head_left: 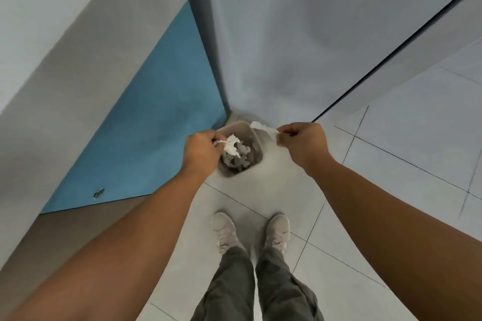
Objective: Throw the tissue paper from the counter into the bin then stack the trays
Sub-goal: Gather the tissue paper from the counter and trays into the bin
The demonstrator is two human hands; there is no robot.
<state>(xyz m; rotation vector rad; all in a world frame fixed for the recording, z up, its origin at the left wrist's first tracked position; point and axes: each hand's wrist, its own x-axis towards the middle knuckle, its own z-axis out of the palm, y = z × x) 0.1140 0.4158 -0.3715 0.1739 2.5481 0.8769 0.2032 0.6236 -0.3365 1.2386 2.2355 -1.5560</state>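
Observation:
A small grey bin (pixel 254 138) stands on the floor in the corner, with crumpled white tissue inside it. My left hand (pixel 202 148) pinches a piece of white tissue paper (pixel 232 144) right over the bin's opening. My right hand (pixel 300 138) pinches a second strip of tissue (pixel 262 127) above the bin's far right rim. No trays are in view.
A grey counter (pixel 78 34) with a blue cabinet door (pixel 146 133) rises on the left. A pale wall (pixel 287 34) closes the corner behind the bin. White floor tiles (pixel 404 164) spread to the right, and my two shoes (pixel 250 232) stand just short of the bin.

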